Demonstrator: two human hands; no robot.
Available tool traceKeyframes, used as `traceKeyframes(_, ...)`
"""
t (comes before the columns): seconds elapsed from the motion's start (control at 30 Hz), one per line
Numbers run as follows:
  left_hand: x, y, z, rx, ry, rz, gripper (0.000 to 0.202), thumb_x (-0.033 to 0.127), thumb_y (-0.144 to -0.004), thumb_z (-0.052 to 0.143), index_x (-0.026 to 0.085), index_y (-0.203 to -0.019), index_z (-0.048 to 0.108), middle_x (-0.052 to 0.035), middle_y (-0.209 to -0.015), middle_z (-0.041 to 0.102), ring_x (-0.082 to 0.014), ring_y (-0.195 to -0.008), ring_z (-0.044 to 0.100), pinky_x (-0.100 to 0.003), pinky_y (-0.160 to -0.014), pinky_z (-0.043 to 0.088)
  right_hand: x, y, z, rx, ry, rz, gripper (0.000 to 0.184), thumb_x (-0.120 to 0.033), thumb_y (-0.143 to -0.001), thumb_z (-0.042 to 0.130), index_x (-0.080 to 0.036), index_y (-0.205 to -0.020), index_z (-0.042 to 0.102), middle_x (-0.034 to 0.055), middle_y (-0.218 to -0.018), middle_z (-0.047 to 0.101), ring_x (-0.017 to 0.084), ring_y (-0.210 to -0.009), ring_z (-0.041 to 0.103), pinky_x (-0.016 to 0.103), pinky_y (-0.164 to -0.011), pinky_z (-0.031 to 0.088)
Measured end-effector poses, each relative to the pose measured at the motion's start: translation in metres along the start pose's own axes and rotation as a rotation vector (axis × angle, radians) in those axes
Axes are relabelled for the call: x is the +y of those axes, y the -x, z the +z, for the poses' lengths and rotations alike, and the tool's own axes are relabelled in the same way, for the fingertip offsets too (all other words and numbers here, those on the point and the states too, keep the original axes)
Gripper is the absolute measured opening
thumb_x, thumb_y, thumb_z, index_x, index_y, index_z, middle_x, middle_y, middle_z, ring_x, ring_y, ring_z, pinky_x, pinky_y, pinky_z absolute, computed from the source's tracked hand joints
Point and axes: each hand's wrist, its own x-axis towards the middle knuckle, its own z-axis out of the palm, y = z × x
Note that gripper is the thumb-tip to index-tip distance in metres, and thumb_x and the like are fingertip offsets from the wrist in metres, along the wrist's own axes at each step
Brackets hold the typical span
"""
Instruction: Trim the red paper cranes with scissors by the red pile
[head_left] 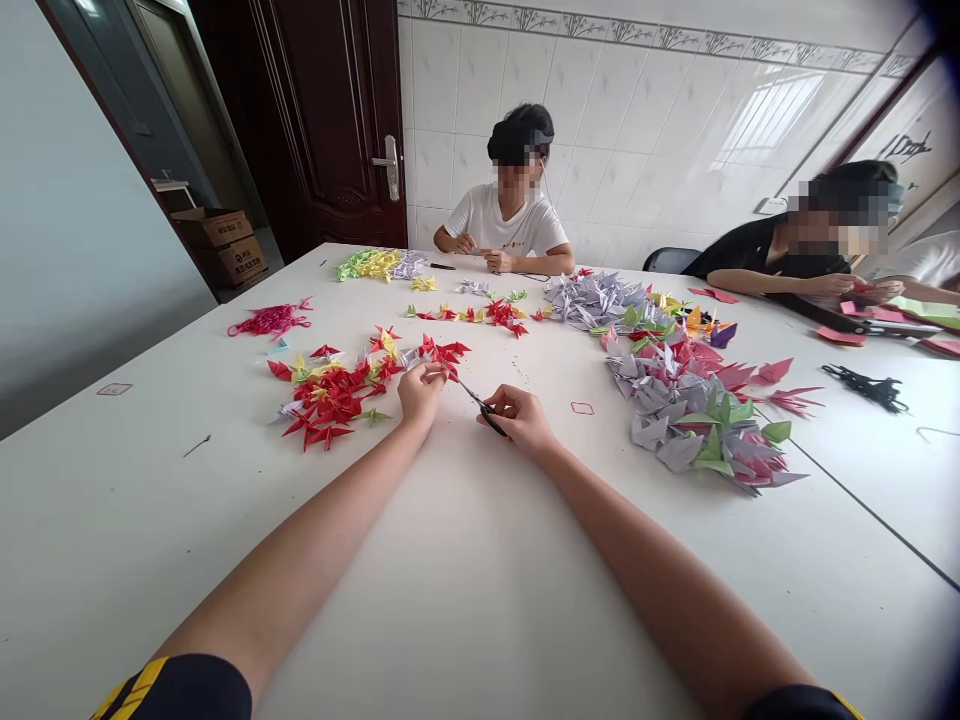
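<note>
Over the middle of the white table (450, 560), my left hand (421, 396) is closed in a pinch at a red paper crane (444, 353). My right hand (521, 420) grips small scissors with black handles (491, 417). Their thin blades point left and reach the edge of the crane by my left fingertips. Whether the blades touch the paper, I cannot tell. Just left of my left hand lies a heap of folded cranes (334, 395), mostly red with some yellow, green and grey ones.
A big pile of grey, pink and green cranes (675, 400) spreads to the right. Black cord (865, 387) lies beyond it, pink cord (271, 320) at the left. Two people (517, 215) (810, 245) sit across the table, hands at work. A seam (870, 505) crosses the tabletop.
</note>
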Motion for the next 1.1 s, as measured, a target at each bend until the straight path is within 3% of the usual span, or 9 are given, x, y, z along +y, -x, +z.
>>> traceKeyframes(0.13, 0.0022, 0.0015, 0.0010, -0.036, 0.115, 0.038, 0.005, 0.020, -0.066, 0.064, 0.018, -0.071, 0.062, -0.0018, -0.066, 0.064, -0.0153, -0.063, 0.060, -0.030, -0.067, 0.047, 0.0015, -0.0007, -0.0003, 0.002, -0.001, -0.013, 0.025, -0.037, -0.065, 0.072, -0.021, -0.076, 0.057, -0.0017, -0.065, 0.057, 0.020, -0.065, 0.065, 0.021, -0.043, 0.033)
traceKeyframes(0.33, 0.0016, 0.0006, 0.0020, -0.041, 0.225, -0.017, 0.009, 0.020, -0.064, 0.069, 0.016, -0.072, 0.064, -0.0041, -0.071, 0.065, -0.0159, -0.063, 0.062, -0.035, -0.072, 0.051, 0.0041, -0.0017, -0.0016, -0.004, -0.008, -0.016, 0.027, -0.040, -0.066, 0.072, -0.021, -0.075, 0.055, -0.0008, -0.067, 0.061, 0.016, -0.058, 0.061, 0.021, -0.040, 0.031)
traceKeyframes(0.57, 0.0023, 0.0001, 0.0026, 0.009, 0.327, -0.039, 0.012, 0.021, -0.065, 0.071, 0.017, -0.069, 0.060, -0.0027, -0.069, 0.064, -0.0161, -0.065, 0.064, -0.036, -0.074, 0.054, 0.0031, -0.0015, -0.0018, -0.022, 0.000, -0.037, 0.028, -0.039, -0.064, 0.074, -0.021, -0.072, 0.055, -0.0031, -0.064, 0.059, 0.009, -0.045, 0.044, 0.022, -0.038, 0.029)
traceKeyframes(0.8, 0.0011, 0.0007, 0.0026, 0.032, 0.291, -0.018, 0.016, 0.023, -0.063, 0.072, 0.018, -0.067, 0.057, -0.0016, -0.067, 0.063, -0.0162, -0.066, 0.064, -0.033, -0.072, 0.053, 0.0044, -0.0012, -0.0015, 0.019, 0.029, -0.039, 0.028, -0.039, -0.065, 0.074, -0.021, -0.072, 0.055, -0.0024, -0.064, 0.057, 0.010, -0.047, 0.048, 0.023, -0.040, 0.029)
traceKeyframes(1.0, 0.0060, 0.0052, 0.0002, -0.002, 0.234, -0.039, 0.017, 0.024, -0.059, 0.076, 0.015, -0.072, 0.070, -0.0052, -0.072, 0.069, -0.0184, -0.072, 0.065, -0.035, -0.078, 0.053, 0.0063, -0.0023, -0.0010, 0.036, 0.061, -0.040, 0.028, -0.040, -0.065, 0.074, -0.021, -0.073, 0.055, -0.0025, -0.063, 0.058, 0.012, -0.050, 0.052, 0.023, -0.042, 0.032)
traceKeyframes(1.1, 0.0087, 0.0062, 0.0001, -0.022, 0.318, -0.068, 0.024, 0.030, -0.060, 0.079, 0.014, -0.077, 0.073, -0.0067, -0.076, 0.071, -0.0187, -0.074, 0.067, -0.037, -0.083, 0.053, 0.0055, -0.0023, -0.0007, 0.032, 0.047, -0.022, 0.028, -0.039, -0.065, 0.074, -0.021, -0.073, 0.054, -0.0021, -0.064, 0.060, 0.013, -0.051, 0.054, 0.023, -0.042, 0.033)
